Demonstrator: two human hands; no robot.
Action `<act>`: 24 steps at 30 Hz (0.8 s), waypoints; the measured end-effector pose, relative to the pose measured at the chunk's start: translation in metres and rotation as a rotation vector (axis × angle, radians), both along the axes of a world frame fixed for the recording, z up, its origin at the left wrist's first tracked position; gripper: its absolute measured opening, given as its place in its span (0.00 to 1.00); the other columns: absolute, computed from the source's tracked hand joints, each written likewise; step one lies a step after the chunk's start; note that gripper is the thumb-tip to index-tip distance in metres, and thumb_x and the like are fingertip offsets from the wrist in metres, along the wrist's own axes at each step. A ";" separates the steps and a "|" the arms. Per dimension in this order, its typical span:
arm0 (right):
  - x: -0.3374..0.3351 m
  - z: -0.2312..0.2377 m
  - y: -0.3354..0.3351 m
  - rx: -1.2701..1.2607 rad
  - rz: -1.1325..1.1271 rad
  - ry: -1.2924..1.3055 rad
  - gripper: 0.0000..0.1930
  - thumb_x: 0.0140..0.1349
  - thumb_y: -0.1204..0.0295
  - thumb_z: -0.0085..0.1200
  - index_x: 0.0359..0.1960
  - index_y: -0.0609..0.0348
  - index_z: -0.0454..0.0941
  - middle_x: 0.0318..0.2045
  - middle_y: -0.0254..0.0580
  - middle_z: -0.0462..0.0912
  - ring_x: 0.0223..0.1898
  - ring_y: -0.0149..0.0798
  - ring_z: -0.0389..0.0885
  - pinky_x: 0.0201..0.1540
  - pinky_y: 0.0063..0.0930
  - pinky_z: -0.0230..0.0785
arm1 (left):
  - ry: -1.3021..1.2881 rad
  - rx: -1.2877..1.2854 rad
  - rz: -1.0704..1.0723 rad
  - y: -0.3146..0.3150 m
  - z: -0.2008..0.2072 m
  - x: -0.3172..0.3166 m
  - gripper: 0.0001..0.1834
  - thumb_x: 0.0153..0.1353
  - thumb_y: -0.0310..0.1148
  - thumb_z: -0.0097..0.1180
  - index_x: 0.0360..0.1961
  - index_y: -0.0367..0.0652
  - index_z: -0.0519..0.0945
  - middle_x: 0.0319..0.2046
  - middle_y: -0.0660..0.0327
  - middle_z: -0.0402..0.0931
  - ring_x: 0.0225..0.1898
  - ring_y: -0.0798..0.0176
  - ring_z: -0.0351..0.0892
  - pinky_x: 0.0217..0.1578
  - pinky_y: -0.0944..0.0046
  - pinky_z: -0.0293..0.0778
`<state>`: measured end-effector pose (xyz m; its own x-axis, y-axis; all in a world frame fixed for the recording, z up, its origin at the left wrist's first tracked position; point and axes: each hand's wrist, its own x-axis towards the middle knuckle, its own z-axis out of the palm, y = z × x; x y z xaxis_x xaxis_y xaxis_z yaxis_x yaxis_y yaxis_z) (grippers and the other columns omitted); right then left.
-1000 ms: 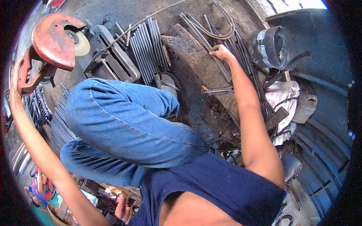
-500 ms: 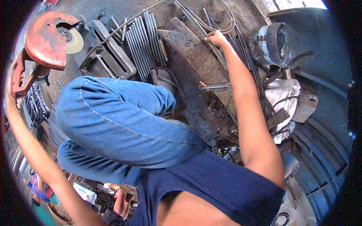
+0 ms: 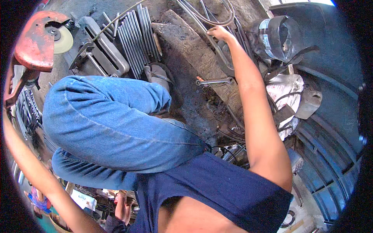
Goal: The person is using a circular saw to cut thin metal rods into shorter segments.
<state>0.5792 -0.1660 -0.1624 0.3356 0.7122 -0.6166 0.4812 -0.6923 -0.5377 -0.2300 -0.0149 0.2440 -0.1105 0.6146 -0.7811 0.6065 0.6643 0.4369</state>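
At the far left, my left hand [image 3: 11,86] is wrapped round the handle of a red cut-off saw [image 3: 37,37]; the picture's dark rim hides part of it. The saw's pale abrasive disc [image 3: 64,40] shows below its guard, raised beside the grey base with its clamp [image 3: 107,46]. A thin rod [image 3: 120,17] runs from the clamp area up past the top edge. My right arm reaches far forward. There my right hand [image 3: 219,33] is closed on one of several long metal bars [image 3: 198,23], beside a bent loop of tubing [image 3: 231,17].
Several cut metal rods [image 3: 134,37] lie side by side near my shoe [image 3: 158,77]. A wrench [image 3: 213,81] rests on a flat board [image 3: 194,42]. To the right are a black cylindrical container [image 3: 287,37], a white sack [image 3: 285,89] and dark curved metal [image 3: 330,155]. Another person's hand [image 3: 122,207] shows at lower left.
The whole scene has shifted slightly left and up in the view. Both hands keep their holds, and the saw's disc stays raised.
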 end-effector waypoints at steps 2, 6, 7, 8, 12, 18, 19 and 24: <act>-0.002 -0.002 -0.002 0.006 -0.057 -0.017 0.16 0.56 0.62 0.61 0.43 0.56 0.85 0.36 0.45 0.86 0.40 0.38 0.82 0.49 0.33 0.70 | -0.025 -0.080 0.032 -0.032 0.005 -0.007 0.17 0.64 0.46 0.49 0.49 0.50 0.75 0.31 0.69 0.69 0.29 0.76 0.64 0.32 0.71 0.65; -0.002 -0.005 -0.003 0.023 -0.086 -0.032 0.16 0.56 0.64 0.61 0.43 0.58 0.85 0.36 0.44 0.86 0.39 0.37 0.82 0.49 0.32 0.70 | -0.059 -0.208 0.103 -0.093 0.009 -0.008 0.17 0.64 0.46 0.49 0.49 0.50 0.74 0.31 0.69 0.69 0.30 0.76 0.64 0.33 0.71 0.64; -0.003 -0.007 -0.004 0.037 -0.104 0.019 0.17 0.56 0.62 0.61 0.44 0.59 0.84 0.37 0.43 0.86 0.40 0.35 0.81 0.48 0.31 0.70 | -0.066 -0.229 0.123 -0.108 0.011 -0.006 0.17 0.64 0.45 0.49 0.50 0.50 0.74 0.31 0.69 0.69 0.30 0.76 0.64 0.33 0.71 0.64; -0.002 -0.009 -0.001 0.034 -0.138 0.046 0.19 0.56 0.60 0.62 0.44 0.59 0.84 0.38 0.43 0.85 0.40 0.33 0.80 0.48 0.31 0.70 | -0.071 -0.251 0.137 -0.128 0.007 -0.002 0.17 0.64 0.45 0.49 0.50 0.50 0.74 0.32 0.69 0.69 0.30 0.76 0.64 0.33 0.71 0.64; -0.002 -0.018 0.000 0.058 -0.194 -0.006 0.17 0.53 0.62 0.63 0.43 0.56 0.85 0.38 0.44 0.86 0.41 0.37 0.83 0.50 0.30 0.70 | -0.106 -0.317 0.176 -0.177 0.004 0.012 0.17 0.65 0.44 0.49 0.50 0.50 0.74 0.32 0.69 0.68 0.31 0.76 0.64 0.34 0.71 0.64; -0.007 -0.019 -0.005 0.092 -0.229 0.017 0.18 0.55 0.62 0.62 0.44 0.60 0.84 0.38 0.42 0.85 0.41 0.33 0.80 0.48 0.28 0.69 | -0.124 -0.394 0.200 -0.213 -0.002 0.020 0.16 0.65 0.43 0.48 0.51 0.50 0.73 0.33 0.69 0.68 0.32 0.76 0.64 0.36 0.71 0.64; -0.008 -0.017 -0.004 0.078 -0.241 0.012 0.18 0.55 0.63 0.62 0.43 0.60 0.84 0.38 0.42 0.85 0.40 0.33 0.80 0.48 0.28 0.69 | -0.122 -0.403 0.202 -0.217 -0.002 0.020 0.16 0.65 0.43 0.48 0.51 0.50 0.73 0.34 0.69 0.68 0.32 0.76 0.64 0.36 0.71 0.64; -0.012 -0.012 0.001 0.092 -0.283 0.023 0.17 0.55 0.62 0.62 0.44 0.59 0.84 0.39 0.41 0.85 0.41 0.33 0.81 0.49 0.27 0.69 | -0.124 -0.436 0.220 -0.235 -0.004 0.019 0.16 0.65 0.42 0.48 0.52 0.51 0.72 0.34 0.69 0.68 0.33 0.76 0.64 0.37 0.70 0.64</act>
<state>0.5668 -0.1649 -0.1747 0.5153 0.6457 -0.5636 0.2628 -0.7450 -0.6132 -0.2107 -0.2500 0.2397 -0.0903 0.2005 -0.9755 0.3929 0.9072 0.1501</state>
